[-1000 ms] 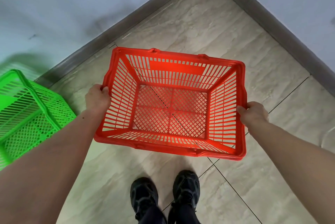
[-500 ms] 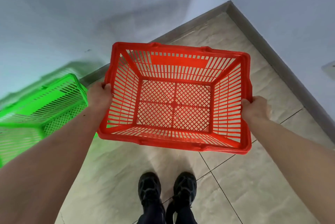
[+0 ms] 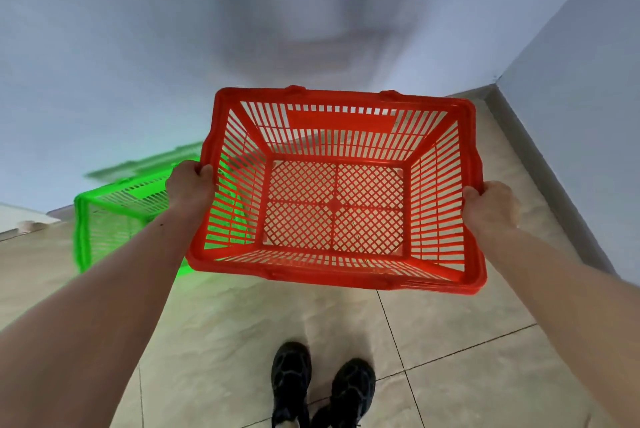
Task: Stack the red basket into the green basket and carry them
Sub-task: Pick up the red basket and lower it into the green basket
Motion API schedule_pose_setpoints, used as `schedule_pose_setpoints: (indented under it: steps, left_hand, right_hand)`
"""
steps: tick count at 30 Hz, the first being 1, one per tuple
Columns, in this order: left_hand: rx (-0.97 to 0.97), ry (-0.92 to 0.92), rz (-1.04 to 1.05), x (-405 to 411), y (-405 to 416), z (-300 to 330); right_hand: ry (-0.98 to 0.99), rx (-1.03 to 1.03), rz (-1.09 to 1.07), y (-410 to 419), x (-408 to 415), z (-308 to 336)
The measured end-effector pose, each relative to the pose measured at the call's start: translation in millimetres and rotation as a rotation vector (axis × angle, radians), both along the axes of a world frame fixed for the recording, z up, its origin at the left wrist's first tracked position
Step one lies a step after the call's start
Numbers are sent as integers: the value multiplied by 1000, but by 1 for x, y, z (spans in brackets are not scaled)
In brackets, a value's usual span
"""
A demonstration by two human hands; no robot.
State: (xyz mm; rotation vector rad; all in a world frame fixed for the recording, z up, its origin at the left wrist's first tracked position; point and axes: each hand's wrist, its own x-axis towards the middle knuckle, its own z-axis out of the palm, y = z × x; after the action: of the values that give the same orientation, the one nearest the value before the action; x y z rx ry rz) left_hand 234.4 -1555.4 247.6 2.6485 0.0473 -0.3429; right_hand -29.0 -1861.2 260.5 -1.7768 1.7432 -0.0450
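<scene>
I hold an empty red plastic basket (image 3: 346,275) in the air in front of me, its open top facing up. My left hand (image 3: 188,186) grips its left rim and my right hand (image 3: 490,209) grips its right rim. The green basket (image 3: 114,219) stands on the floor to the left, against the wall. Its right part is hidden behind my left arm and the red basket, and shows green through the red basket's left wall.
Grey walls meet in a corner at the right, with a dark skirting board (image 3: 540,164) along the floor. Beige floor tiles (image 3: 242,341) lie below. My black shoes (image 3: 322,389) are at the bottom centre.
The red basket has risen and shifted left toward the green basket, now overlapping its right side. The view has tilted up and turned left, showing more wall.
</scene>
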Motion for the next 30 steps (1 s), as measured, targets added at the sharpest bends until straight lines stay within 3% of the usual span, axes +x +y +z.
schedule_pose_setpoints:
  steps: [17, 30]
  left_hand:
    - [67, -58, 276, 9, 188, 26]
    - [65, -33, 344, 46, 339, 35]
  right_hand:
    - [-1, -10, 485, 119, 119, 30]
    - [-6, -2, 522, 263, 184, 28]
